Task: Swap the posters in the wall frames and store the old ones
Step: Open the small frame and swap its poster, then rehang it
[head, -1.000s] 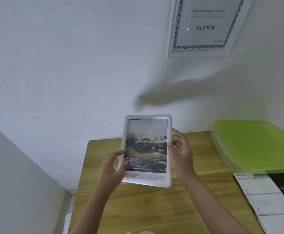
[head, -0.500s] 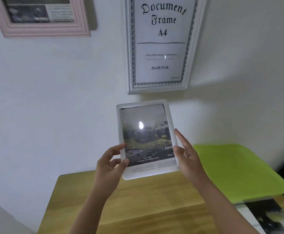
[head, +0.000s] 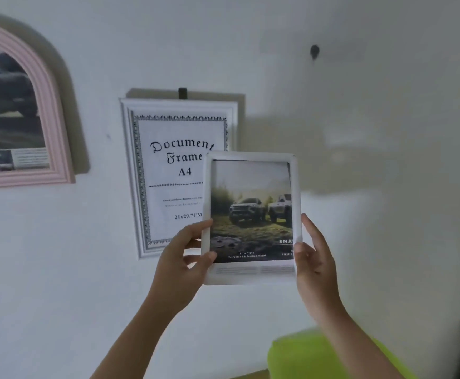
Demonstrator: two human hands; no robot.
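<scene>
The white wall frame (head: 178,176) is showing "Document Frame A4" and "21x29.7CM", while the truck poster (head: 251,212), overlapping its lower right corner, is displaying "SMA".

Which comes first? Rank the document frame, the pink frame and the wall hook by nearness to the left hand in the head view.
1. Document frame: just above the left hand, partly behind it.
2. Pink frame: far left, up the wall.
3. Wall hook: high up to the right. It ranks close to the pink frame.
</scene>
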